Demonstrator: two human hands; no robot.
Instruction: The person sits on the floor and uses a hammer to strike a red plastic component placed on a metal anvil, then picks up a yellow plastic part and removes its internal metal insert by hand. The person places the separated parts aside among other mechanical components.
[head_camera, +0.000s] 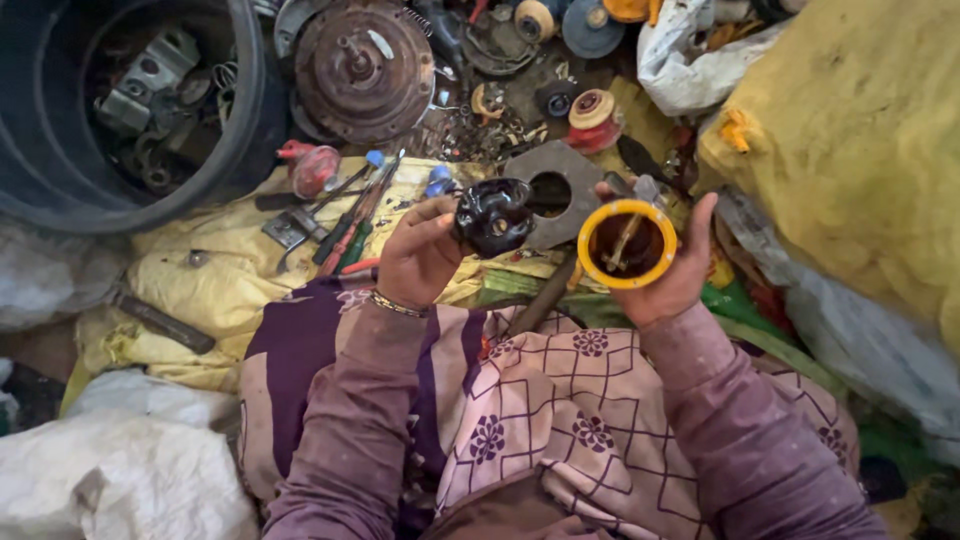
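**Black knob in left hand, yellow-rimmed cup in right**

Black, glossy, lumpy part (493, 215) pinched in left hand (420, 255), fingertips closed on its left side, thumb side up. Held above lap, just in front of flat grey metal plate w/ round hole (560, 190). Thin bracelet (398, 305) at left wrist.

Right hand (672, 270) wrapped round yellow-rimmed round cup (627, 243), fingers curled behind it, thumb up along right edge, open mouth facing camera. Dark inside, w/ a thin rod or strip across; can't tell what exactly. Cup and black part near each other, not touching.

Both arms in dusty mauve sleeves; patterned purple-and-pink cloth (560, 400) over lap below.

Beyond hands, on yellow sheet (230, 260): cluster of hand tools (345, 215), incl. pliers and screwdrivers w/ red, green, blue grips. Further back, rusty round motor-like disc (362, 68) w/ shaft in centre. Top left, big dark tub (245, 110) w/ grey metal bits inside. Red-and-cream spool (593, 118) and more small round parts scattered top centre. Yellow sack (860, 140) at right, white bags (120, 470) bottom left.
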